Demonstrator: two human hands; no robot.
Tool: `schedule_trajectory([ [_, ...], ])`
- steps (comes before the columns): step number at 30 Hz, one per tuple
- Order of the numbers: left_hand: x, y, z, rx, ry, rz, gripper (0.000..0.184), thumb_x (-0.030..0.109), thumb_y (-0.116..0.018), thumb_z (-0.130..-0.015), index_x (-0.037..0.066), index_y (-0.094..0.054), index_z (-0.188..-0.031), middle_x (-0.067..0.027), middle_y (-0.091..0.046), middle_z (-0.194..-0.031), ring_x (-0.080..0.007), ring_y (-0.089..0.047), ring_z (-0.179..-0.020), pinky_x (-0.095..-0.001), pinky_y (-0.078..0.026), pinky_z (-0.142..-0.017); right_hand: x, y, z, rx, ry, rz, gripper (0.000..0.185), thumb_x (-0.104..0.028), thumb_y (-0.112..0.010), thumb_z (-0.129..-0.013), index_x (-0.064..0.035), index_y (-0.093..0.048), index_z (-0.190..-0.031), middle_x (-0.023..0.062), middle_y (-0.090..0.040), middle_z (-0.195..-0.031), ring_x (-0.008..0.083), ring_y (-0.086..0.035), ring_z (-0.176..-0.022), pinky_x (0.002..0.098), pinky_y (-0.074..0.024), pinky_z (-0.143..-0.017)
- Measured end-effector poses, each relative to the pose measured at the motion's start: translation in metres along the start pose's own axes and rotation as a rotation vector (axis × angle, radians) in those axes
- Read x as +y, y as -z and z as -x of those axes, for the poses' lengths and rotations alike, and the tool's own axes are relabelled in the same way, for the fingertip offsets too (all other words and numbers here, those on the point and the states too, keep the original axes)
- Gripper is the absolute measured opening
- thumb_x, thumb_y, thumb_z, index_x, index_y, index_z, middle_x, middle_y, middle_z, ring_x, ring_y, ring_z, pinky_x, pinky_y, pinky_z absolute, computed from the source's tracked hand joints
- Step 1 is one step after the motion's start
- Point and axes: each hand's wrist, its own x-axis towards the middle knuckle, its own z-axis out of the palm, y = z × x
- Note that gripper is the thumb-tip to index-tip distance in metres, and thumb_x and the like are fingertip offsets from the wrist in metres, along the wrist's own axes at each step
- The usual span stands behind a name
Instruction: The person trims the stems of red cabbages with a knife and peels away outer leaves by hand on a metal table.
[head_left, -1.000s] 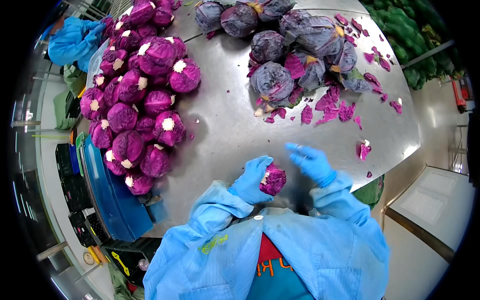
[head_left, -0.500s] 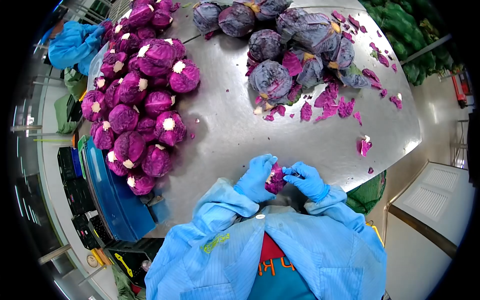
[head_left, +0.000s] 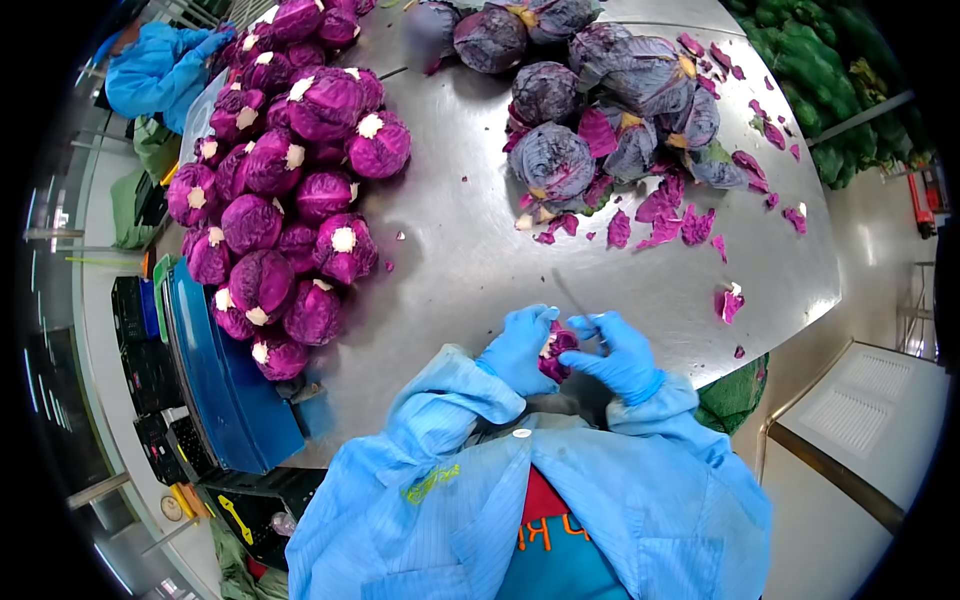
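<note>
Near the table's front edge, my left hand (head_left: 519, 352), in a blue glove, grips a small purple cabbage (head_left: 556, 352) from its left side. My right hand (head_left: 616, 358), also gloved, is closed on a thin knife (head_left: 570, 293), whose blade is blurred and points up and away over the table. Its fingers are at the cabbage's right side. To the left rises a pile of bright purple cabbages (head_left: 262, 283) with pale cut stems. Duller, unpeeled cabbages (head_left: 551, 160) lie at the back, with torn purple leaves (head_left: 697, 224) beside them.
A blue bin (head_left: 225, 385) stands at the table's left edge, with black crates (head_left: 155, 385) beyond it. Green net sacks (head_left: 815, 80) are at the back right, another (head_left: 733, 402) below the right edge. Blue cloth (head_left: 160, 72) shows at the upper left.
My right hand first came in to the cabbage from the right. Since then it has turned, and the knife blade now points away from me. My left hand still holds the cabbage.
</note>
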Motion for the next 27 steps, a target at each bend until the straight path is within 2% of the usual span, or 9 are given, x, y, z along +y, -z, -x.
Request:
schedule_trajectory([
  [2,-0.006,-0.004,-0.006,-0.066,-0.014,-0.055,0.101,0.042,-0.083,-0.055,-0.003,-0.037,-0.133,-0.0273,-0.039,-0.135,-0.0454,-0.035,-0.125,-0.0475,-0.034,-0.106,0.01,-0.016,-0.002,-0.001,0.091,0.006,0.061,-0.041,-0.083,-0.068,-0.0111,-0.061,-0.116,0.0075,-0.063,-0.093,0.0209,-0.064,-0.079,0.0325,-0.052,-0.073],
  [5,-0.015,-0.011,-0.014,0.011,-0.095,-0.006,0.087,0.037,-0.083,-0.053,0.012,-0.05,-0.129,-0.0199,-0.051,-0.124,-0.0419,-0.041,-0.119,-0.048,-0.032,-0.105,0.012,-0.008,-0.015,-0.067,0.163,0.037,0.055,-0.037,-0.078,-0.075,-0.0118,-0.059,-0.12,0.007,-0.061,-0.089,0.023,-0.064,-0.078,0.0349,-0.052,-0.069],
  [10,-0.03,-0.016,-0.015,0.102,-0.33,-0.145,0.088,0.04,-0.083,-0.057,0.012,-0.048,-0.133,-0.02,-0.045,-0.132,-0.0392,-0.043,-0.122,-0.0467,-0.032,-0.108,0.019,-0.011,-0.021,0.043,0.502,0.435,0.048,-0.03,-0.069,-0.083,-0.0143,-0.056,-0.126,0.0042,-0.057,-0.08,0.0229,-0.061,-0.067,0.0364,-0.0483,-0.053],
  [12,-0.037,-0.021,-0.015,0.096,-0.278,-0.004,0.091,0.037,-0.085,-0.056,0.011,-0.046,-0.134,-0.0196,-0.042,-0.136,-0.037,-0.042,-0.125,-0.0449,-0.031,-0.109,0.027,-0.021,-0.021,0.138,0.515,0.545,0.048,-0.026,-0.069,-0.082,-0.0178,-0.057,-0.128,0.0037,-0.058,-0.079,0.0239,-0.06,-0.062,0.0355,-0.0462,-0.048],
  [14,-0.03,-0.012,-0.01,0.017,-0.136,0.358,0.096,0.034,-0.088,-0.054,0.01,-0.043,-0.137,-0.0191,-0.038,-0.14,-0.0346,-0.04,-0.128,-0.0429,-0.032,-0.11,0.034,-0.025,-0.025,0.187,0.538,0.592,0.05,-0.025,-0.069,-0.081,-0.0175,-0.056,-0.129,0.0035,-0.057,-0.077,0.0229,-0.06,-0.06,0.0352,-0.0456,-0.047],
  [18,-0.014,0.004,-0.014,0.032,-0.154,0.324,0.107,0.029,-0.09,-0.053,0.005,-0.035,-0.141,-0.0186,-0.04,-0.138,-0.0344,-0.039,-0.129,-0.0413,-0.033,-0.11,0.034,-0.02,-0.03,0.187,0.545,0.619,0.043,-0.023,-0.067,-0.082,-0.0151,-0.06,-0.124,0.0044,-0.058,-0.074,0.0247,-0.061,-0.063,0.0364,-0.0473,-0.049],
  [21,-0.034,-0.012,-0.014,0.031,-0.111,0.209,0.111,0.031,-0.09,-0.052,0.002,-0.032,-0.141,-0.0201,-0.039,-0.137,-0.036,-0.039,-0.129,-0.0414,-0.033,-0.109,0.053,-0.018,-0.037,0.292,0.536,0.397,0.033,-0.026,-0.064,-0.086,-0.0102,-0.063,-0.115,0.0049,-0.062,-0.079,0.0212,-0.063,-0.066,0.0352,-0.0498,-0.055],
  [24,-0.028,-0.002,-0.006,0.07,-0.208,0.206,0.11,0.032,-0.09,-0.049,-0.002,-0.035,-0.137,-0.0243,-0.041,-0.135,-0.041,-0.04,-0.125,-0.0429,-0.032,-0.11,0.071,-0.001,-0.048,0.351,0.098,-0.026,0.025,-0.024,-0.065,-0.088,-0.0086,-0.067,-0.108,0.0096,-0.066,-0.087,0.0202,-0.066,-0.073,0.0321,-0.0517,-0.065],
  [27,-0.025,-0.002,0.001,0.092,-0.119,0.279,0.109,0.033,-0.089,-0.049,-0.002,-0.034,-0.137,-0.0241,-0.041,-0.135,-0.0405,-0.04,-0.125,-0.0435,-0.032,-0.109,0.067,-0.002,-0.044,0.333,0.119,-0.153,0.025,-0.024,-0.068,-0.088,-0.0101,-0.067,-0.108,0.0117,-0.067,-0.087,0.0188,-0.065,-0.074,0.0305,-0.0511,-0.068],
])
